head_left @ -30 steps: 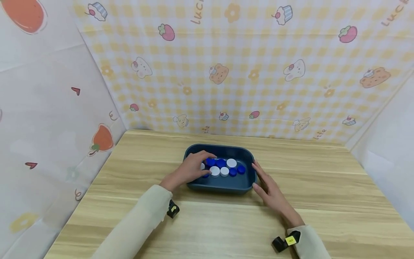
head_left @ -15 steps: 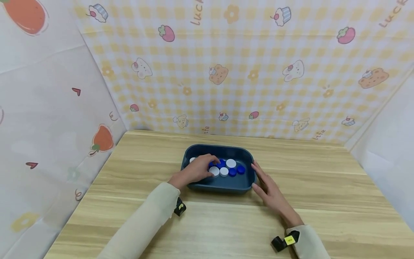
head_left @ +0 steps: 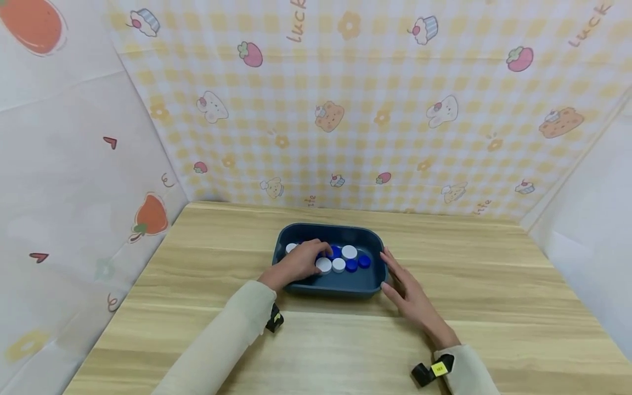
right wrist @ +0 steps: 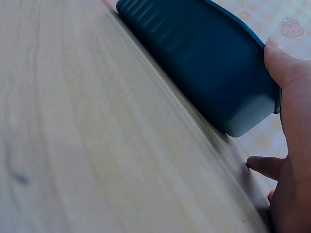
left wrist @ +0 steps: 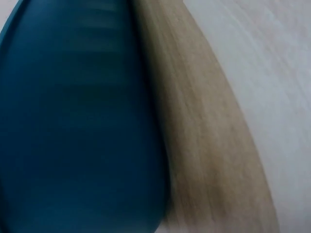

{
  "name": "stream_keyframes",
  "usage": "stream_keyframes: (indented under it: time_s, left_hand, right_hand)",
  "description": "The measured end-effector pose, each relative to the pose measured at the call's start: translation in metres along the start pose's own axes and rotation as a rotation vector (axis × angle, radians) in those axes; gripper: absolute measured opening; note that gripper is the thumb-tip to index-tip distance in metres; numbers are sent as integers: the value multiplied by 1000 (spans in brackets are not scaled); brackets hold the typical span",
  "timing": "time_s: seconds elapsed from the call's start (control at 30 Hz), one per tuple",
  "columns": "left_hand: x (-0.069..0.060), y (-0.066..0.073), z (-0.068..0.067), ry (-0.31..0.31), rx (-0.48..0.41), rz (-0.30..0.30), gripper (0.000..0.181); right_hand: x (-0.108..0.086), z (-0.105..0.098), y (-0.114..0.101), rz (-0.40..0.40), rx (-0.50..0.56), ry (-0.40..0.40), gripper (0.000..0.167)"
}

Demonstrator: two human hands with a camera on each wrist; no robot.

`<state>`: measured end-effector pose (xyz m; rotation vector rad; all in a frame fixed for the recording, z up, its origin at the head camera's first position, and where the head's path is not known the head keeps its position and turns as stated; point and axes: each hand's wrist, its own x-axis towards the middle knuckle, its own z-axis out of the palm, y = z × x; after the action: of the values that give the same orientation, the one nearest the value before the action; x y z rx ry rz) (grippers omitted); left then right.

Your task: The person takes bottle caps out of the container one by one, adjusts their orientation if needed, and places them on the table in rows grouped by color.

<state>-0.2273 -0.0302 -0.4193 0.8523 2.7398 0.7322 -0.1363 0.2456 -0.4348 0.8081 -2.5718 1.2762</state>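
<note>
A dark blue rectangular tray holds several round blue and white bottle caps in the head view. My left hand reaches in over its left part, fingers curved downward and thumb beside a white cap. Fingertips come close to a blue cap; what lies beneath the palm is hidden. My right hand touches the tray's right end with fairly straight fingers and thumb. In the right wrist view, the right thumb rests at the tray's rim. Only the tray's side appears in the left wrist view, without the hand.
The tray stands on a wood-grain table, toward its back. Behind hangs a yellow checked cloth with cartoon prints; a white cloth borders the left side. Another white cap and blue caps lie at the tray's right.
My left hand has moved right inside the tray, its fingers drawing closer together. A white cap at the far left has come into sight. The right hand keeps its place; the head view shifts slightly.
</note>
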Motion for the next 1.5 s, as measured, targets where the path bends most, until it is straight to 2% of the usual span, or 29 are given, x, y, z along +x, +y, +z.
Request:
stream_keyframes:
  time_s: [0.23, 0.53, 0.77, 1.13, 1.5]
  left_hand:
    - [-1, -1, 7, -9, 54, 18, 30]
    - [1, -3, 4, 9, 83, 10, 30]
    - [1, -2, 1, 0, 75, 44, 30]
    - [3, -1, 2, 4, 156, 80, 29]
    - [1, -1, 2, -16, 180, 71, 28]
  right_hand:
    - [-4, 1, 0, -4, 16, 0, 58]
    - [1, 0, 3, -4, 17, -4, 59]
    - [2, -1, 3, -8, 27, -2, 59]
    - [3, -2, 2, 7, 31, -9, 59]
    - [2, -1, 1, 26, 26, -17, 59]
